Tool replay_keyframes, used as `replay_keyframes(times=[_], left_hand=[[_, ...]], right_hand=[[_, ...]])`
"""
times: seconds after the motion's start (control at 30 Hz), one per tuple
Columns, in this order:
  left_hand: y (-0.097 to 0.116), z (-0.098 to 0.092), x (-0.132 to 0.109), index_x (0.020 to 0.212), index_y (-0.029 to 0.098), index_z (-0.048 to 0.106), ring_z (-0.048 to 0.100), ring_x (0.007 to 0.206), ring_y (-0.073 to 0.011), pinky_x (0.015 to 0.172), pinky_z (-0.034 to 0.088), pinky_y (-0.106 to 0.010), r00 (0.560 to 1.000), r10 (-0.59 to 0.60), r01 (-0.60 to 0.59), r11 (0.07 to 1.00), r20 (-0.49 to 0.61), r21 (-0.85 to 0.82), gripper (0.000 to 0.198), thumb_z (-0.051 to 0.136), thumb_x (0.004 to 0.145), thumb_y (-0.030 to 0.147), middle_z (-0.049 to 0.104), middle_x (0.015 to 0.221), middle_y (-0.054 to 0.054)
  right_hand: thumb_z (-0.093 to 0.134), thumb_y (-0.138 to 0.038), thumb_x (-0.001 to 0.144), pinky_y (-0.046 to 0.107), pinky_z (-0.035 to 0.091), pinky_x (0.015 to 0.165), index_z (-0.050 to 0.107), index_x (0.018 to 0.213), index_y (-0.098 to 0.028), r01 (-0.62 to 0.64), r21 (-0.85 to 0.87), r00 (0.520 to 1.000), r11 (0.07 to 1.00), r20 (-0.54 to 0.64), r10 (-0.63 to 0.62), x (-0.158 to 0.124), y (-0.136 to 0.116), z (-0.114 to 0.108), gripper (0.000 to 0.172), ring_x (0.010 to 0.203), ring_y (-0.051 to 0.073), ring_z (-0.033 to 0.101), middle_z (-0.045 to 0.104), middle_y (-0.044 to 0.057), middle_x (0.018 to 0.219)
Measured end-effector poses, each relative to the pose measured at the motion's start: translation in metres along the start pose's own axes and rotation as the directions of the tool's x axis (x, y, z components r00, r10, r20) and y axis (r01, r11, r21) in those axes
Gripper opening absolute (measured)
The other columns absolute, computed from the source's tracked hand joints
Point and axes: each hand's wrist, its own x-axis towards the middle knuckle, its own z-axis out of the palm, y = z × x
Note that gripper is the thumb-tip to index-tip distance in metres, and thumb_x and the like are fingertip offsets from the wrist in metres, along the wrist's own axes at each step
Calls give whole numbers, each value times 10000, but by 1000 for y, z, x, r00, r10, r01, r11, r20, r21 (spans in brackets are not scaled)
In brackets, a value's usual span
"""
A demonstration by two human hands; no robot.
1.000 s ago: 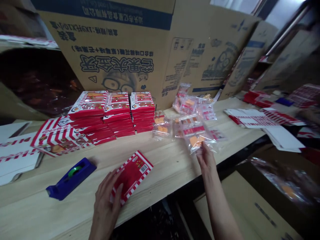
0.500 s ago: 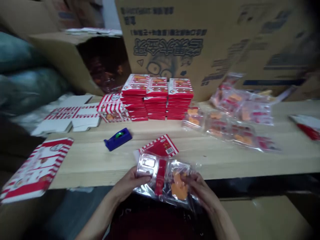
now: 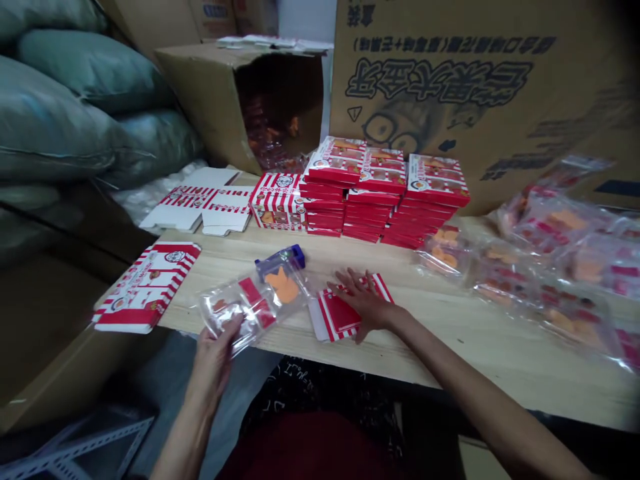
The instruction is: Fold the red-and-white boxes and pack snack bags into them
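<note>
My left hand (image 3: 216,353) is closed on the near left end of a clear plastic pack (image 3: 261,308). Inside the pack are red pieces and an orange animal-shaped piece. The pack is held over the table's front edge and partly covers a blue tape dispenser (image 3: 298,256). My right hand (image 3: 369,307) lies with fingers spread on a flat red-and-white striped carton (image 3: 336,316), whose white flap sticks out on the left. Whether the fingers grip the carton's edge is hard to see.
Stacked red-and-white boxes (image 3: 370,193) stand at the back. Flat cartons (image 3: 150,287) lie at the left, with unfolded ones (image 3: 200,200) behind. More clear packs (image 3: 520,280) are spread at the right. A cardboard box (image 3: 210,100) opens behind, beside large sacks (image 3: 95,73).
My right hand has let go of the plastic pack and moved onto the striped carton. My left hand has carried the pack leftward. The camera view has turned left.
</note>
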Motion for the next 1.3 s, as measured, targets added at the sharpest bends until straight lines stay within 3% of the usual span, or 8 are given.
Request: replay_keyframes(times=[0.17, 0.3, 0.43, 0.63, 0.77, 0.9, 1.17, 1.3], left_hand=[[-46, -1, -2, 1293, 189, 658, 748, 957, -178, 895, 574, -252, 995, 89, -93, 986, 37, 135, 645, 887, 728, 399, 783, 1093, -46], [-55, -13, -12, 1219, 153, 697, 745, 943, -211, 859, 580, -290, 991, -61, 37, 981, 121, 189, 606, 886, 722, 444, 782, 1096, -85], [-49, -14, -2, 1165, 132, 732, 745, 851, -229, 798, 583, -322, 913, -250, 169, 951, 323, 259, 581, 910, 692, 420, 797, 986, -97], [-33, -9, 50, 1009, 147, 781, 737, 758, -213, 742, 571, -309, 777, -437, 259, 878, 453, 403, 482, 962, 595, 317, 802, 892, -94], [-19, -3, 70, 761, 132, 772, 702, 691, -209, 682, 559, -301, 675, -486, 194, 843, 555, 502, 288, 935, 629, 329, 787, 814, -124], [-13, 0, 73, 878, 175, 799, 705, 700, -223, 660, 557, -303, 601, -529, 152, 812, 599, 564, 301, 911, 645, 328, 786, 814, -94], [8, -7, 88, 1079, 160, 793, 669, 644, -182, 611, 509, -253, 679, -499, 152, 814, 539, 561, 428, 872, 678, 286, 782, 820, -79], [13, 10, 100, 1047, 162, 788, 691, 727, -194, 674, 520, -270, 693, -449, 107, 838, 564, 536, 419, 870, 646, 252, 789, 899, -83]], right_hand=[[912, -478, 546, 685, -86, 1207, -26, 1657, -295, -40, 59, 999, 997, 19, 39, 5, 12, 24, 1465, 1589, 435, -73, 165, 192, 1717], [899, -450, 537, 649, -85, 1223, -10, 1657, -308, -72, 71, 993, 995, -93, 79, -4, 14, 35, 1450, 1591, 412, 64, 226, 191, 1680], [892, -444, 528, 647, -89, 1222, 19, 1660, -292, -68, 53, 991, 996, -108, 74, -7, 10, 38, 1438, 1584, 410, 102, 259, 207, 1653], [883, -439, 530, 650, -80, 1221, 30, 1662, -280, -66, 52, 992, 996, -107, 71, -8, 5, 35, 1426, 1579, 415, 124, 272, 216, 1644], [877, -433, 530, 638, -80, 1227, 41, 1663, -259, -66, 55, 992, 996, -108, 72, -9, 4, 37, 1419, 1579, 415, 120, 264, 215, 1649], [858, -436, 556, 647, -76, 1221, 40, 1661, -285, -107, 67, 981, 992, -154, 116, -8, 10, 40, 1383, 1574, 421, 137, 277, 208, 1649], [871, -453, 559, 651, -86, 1222, 167, 1654, -252, -89, 22, 991, 996, -96, 91, -7, 20, 42, 1317, 1585, 432, 67, 211, 211, 1686], [881, -466, 547, 657, -92, 1220, 177, 1653, -262, -51, 24, 995, 998, -81, 52, -8, 20, 41, 1327, 1579, 433, 85, 231, 199, 1678]])
